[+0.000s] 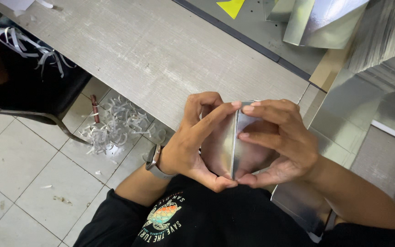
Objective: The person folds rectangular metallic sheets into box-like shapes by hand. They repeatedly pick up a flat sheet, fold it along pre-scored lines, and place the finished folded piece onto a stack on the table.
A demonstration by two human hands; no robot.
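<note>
**Both hands pinch a folded silver card upright at the worktop's edge**

The silver card (234, 139) is a shiny, mirror-like sheet folded down the middle, held in the air just in front of the person's chest and over the near edge of the worktop (161, 59). Its crease runs roughly vertical in the head view, from the fingertips at the top down to the thumbs at the bottom, so the long axis points away from the body toward the worktop. The two panels fall away to either side of that crease like a slightly opened book, the ridge turned up toward the camera.

The left hand (197, 137) covers the left panel, fingers curled over the top edge and thumb pressing at the bottom. The right hand (275, 142) mirrors it on the right panel, fingers laid flat across the foil. Both are closed on the card, their thumbs touching at the lower end of the crease. Neither hand is nearer; the crease lies midway between them.

A grey wristwatch (154, 162) sits on the left wrist. Just under the right forearm lies another silver sheet (298, 206), and a stack of similar sheets (380, 82) stands to the right. On the tiled floor (24, 174) to the left lies a heap of pale paper trimmings (115, 128), near a black chair (28, 82).
</note>
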